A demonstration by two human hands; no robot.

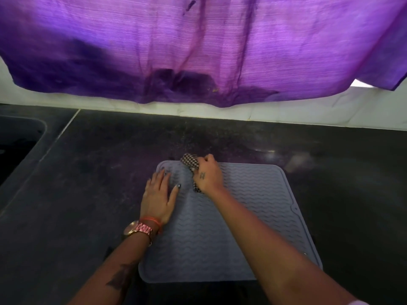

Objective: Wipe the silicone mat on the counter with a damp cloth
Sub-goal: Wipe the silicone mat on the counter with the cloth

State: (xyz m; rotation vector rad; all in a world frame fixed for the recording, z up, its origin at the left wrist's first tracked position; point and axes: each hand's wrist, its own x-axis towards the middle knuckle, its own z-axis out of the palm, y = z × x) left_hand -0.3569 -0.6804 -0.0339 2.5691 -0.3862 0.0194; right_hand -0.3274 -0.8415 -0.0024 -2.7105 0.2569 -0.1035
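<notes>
Mat: the grey silicone mat (231,216) lies flat on the dark counter (88,194), right in front of the person.
Right hand: the right hand (208,175) bunches the checked cloth (190,164) in curled fingers, up at the mat's far edge, left of centre.
Left hand: the left hand (158,194) is spread flat, pressing down the mat's far-left part.
Key relation: nearly all the unwiped-looking ridges lie nearer the body and to the right of the cloth.
Likely stroke: my call, it pulls back toward the body.
</notes>
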